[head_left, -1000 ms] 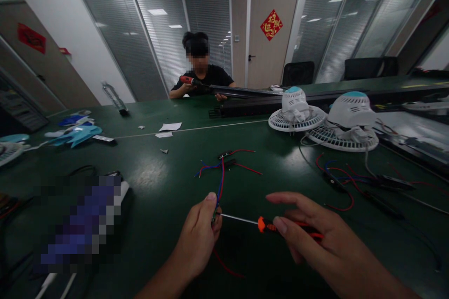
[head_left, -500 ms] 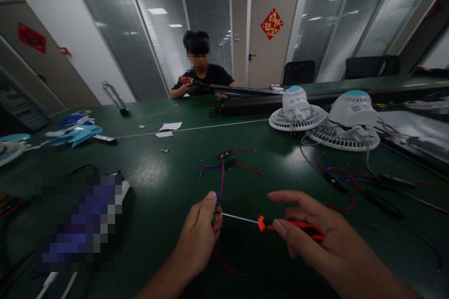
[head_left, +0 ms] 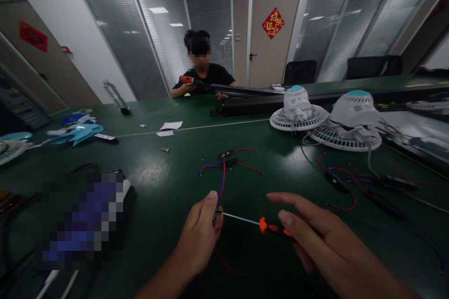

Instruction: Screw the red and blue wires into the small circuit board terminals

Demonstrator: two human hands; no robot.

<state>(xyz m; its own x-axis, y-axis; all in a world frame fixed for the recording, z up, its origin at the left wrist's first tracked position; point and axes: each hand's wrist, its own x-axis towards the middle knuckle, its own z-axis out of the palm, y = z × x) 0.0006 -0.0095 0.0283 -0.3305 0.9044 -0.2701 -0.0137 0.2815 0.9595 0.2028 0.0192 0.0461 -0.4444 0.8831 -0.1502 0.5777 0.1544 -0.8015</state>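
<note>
My left hand (head_left: 199, 238) is closed in a pinch on a small part from which red and blue wires (head_left: 221, 175) run away across the green table (head_left: 157, 182). My right hand (head_left: 315, 243) holds an orange-and-black screwdriver (head_left: 270, 226) by the handle, fingers partly stretched out over it. The thin metal shaft points left and its tip meets the part pinched in my left hand. A loose red wire (head_left: 226, 264) curls on the table below my left hand.
Two white fans (head_left: 298, 110) (head_left: 351, 119) lie face down at the right, with red, blue and black wires (head_left: 345, 182) in front. A person (head_left: 201, 72) sits across the table holding a red tool. Paper scraps (head_left: 170, 127) and blue gloves (head_left: 79, 133) lie at the left.
My right hand's fingers have shifted forward along the screwdriver handle, covering more of it. The left hand and the wires have stayed put.
</note>
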